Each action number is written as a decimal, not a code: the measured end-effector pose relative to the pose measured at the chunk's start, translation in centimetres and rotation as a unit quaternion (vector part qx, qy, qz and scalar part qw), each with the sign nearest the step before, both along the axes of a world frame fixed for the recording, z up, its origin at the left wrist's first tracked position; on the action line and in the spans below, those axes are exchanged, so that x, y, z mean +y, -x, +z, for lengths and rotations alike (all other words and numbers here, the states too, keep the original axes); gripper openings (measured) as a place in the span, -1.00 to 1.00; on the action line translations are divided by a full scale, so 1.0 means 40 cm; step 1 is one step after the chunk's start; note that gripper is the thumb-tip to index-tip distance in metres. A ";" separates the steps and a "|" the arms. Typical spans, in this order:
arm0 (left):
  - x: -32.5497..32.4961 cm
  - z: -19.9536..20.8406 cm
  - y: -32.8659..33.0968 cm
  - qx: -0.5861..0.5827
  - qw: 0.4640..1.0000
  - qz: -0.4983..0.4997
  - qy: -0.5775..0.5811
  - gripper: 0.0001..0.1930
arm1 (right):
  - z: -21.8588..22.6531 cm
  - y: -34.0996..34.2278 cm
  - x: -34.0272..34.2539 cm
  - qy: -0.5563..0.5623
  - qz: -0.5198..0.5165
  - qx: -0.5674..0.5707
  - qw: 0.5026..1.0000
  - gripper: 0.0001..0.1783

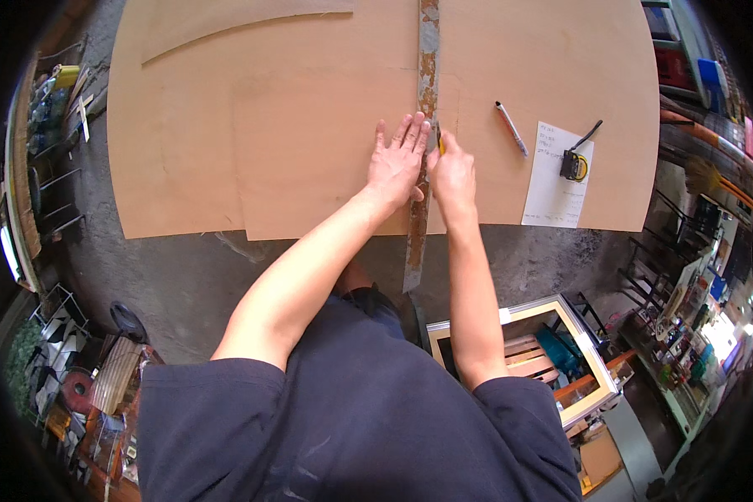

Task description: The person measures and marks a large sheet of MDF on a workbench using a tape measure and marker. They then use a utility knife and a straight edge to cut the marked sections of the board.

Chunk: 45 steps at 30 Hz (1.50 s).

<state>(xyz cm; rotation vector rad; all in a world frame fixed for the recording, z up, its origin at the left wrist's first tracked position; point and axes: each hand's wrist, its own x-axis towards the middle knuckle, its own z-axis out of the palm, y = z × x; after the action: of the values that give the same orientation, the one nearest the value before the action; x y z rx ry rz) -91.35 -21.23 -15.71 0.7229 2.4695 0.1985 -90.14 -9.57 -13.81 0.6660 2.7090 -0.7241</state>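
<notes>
A long, worn metal straightedge (427, 71) with flaking brown patches lies front to back across a tan sheet of board (326, 167), its near end jutting past the board's edge. My left hand (397, 163) rests flat on the straightedge and the board beside it, fingers stretched out. Just right of it, my right hand (453, 180) is closed round a yellow utility knife (442, 146), held against the straightedge's right side. Most of the knife is hidden by my fingers, and the blade cannot be made out.
Right of my hands lie a marker pen (511, 130), a handwritten paper sheet (552, 201) and a tape measure (573, 166) on the paper. A curved board piece (243, 21) is at the far left. A framed panel (577, 368) stands near my right elbow; cluttered shelves flank both sides.
</notes>
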 end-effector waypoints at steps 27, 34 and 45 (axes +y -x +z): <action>-0.144 0.026 -0.226 0.034 0.936 0.164 -0.309 -0.48 | 0.014 -0.522 -0.089 0.004 -0.055 0.038 0.998 -0.28; -0.313 0.033 -0.490 -0.494 0.514 0.629 -0.310 -0.57 | 0.067 -0.539 0.053 -0.076 0.013 0.039 0.996 -0.52; -0.187 -0.010 -0.490 -0.278 0.282 0.735 -0.551 -0.57 | 0.245 -0.379 0.410 -0.186 0.091 0.012 0.978 -0.55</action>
<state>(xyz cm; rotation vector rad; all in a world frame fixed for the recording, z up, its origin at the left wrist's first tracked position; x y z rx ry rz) -71.73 -28.69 -16.11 -1.3587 0.9850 2.3404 -74.97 6.82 -4.02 0.4746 2.9054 -0.1827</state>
